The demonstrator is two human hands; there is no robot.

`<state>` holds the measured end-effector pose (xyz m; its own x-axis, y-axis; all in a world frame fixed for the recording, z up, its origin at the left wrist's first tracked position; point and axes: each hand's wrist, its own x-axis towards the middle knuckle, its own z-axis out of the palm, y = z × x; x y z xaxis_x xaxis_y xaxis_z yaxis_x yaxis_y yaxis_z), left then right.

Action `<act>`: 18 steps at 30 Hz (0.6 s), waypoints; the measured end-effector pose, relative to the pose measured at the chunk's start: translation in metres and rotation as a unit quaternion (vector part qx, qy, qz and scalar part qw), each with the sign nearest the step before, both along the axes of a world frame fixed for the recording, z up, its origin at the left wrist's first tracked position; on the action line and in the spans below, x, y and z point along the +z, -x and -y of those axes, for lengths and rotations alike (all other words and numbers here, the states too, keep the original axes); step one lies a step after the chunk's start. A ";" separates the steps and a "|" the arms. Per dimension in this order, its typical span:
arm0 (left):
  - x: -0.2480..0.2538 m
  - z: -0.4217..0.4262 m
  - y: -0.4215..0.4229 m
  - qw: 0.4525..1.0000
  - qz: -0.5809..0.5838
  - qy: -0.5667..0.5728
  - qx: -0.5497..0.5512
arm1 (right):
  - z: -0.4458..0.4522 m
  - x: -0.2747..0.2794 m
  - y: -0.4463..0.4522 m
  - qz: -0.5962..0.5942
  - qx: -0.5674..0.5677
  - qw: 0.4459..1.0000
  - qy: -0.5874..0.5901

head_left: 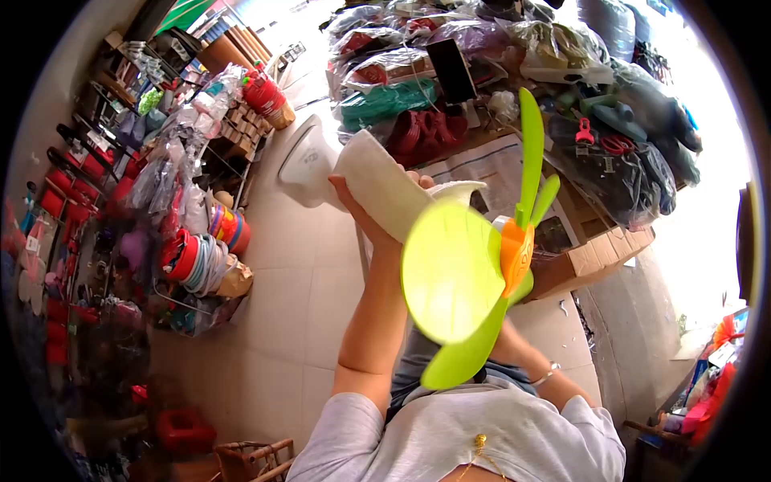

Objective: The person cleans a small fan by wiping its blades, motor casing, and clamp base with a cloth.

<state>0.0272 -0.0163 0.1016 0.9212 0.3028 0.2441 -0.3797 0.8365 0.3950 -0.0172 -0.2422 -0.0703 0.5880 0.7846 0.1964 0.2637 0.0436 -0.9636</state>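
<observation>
Fan blades [451, 273] hide most of the right hand [511, 345]

Pale tiled floor [277, 321]; crowded shelving [120, 84], wall [76, 60] at left; bright daylight [699, 233] at right.

Left forearm [373, 313] raised, left grip [363, 217] curled, right forearm [526, 355] lower

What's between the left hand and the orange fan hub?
In the head view, part of the white piece and a broad lime-green blade lie between the left hand and the orange fan hub; depth gaps can't be judged.
</observation>
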 end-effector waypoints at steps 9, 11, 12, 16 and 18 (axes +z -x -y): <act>-0.045 0.021 0.021 0.993 0.008 -0.021 0.116 | -0.050 0.028 -0.010 -0.027 -0.075 0.974 -0.213; -0.045 0.028 0.032 0.979 -0.109 -0.017 0.173 | -0.052 0.046 -0.027 -0.076 -0.129 0.944 -0.294; -0.046 0.029 0.037 0.977 -0.113 -0.043 0.173 | -0.053 0.055 -0.041 -0.106 -0.142 0.923 -0.340; -0.059 0.040 0.055 0.965 -0.224 -0.062 0.126 | -0.053 0.080 -0.084 -0.180 -0.118 0.878 -0.428; -0.074 0.041 0.073 0.969 -0.201 -0.138 0.041 | -0.051 0.085 -0.096 -0.204 -0.097 0.867 -0.445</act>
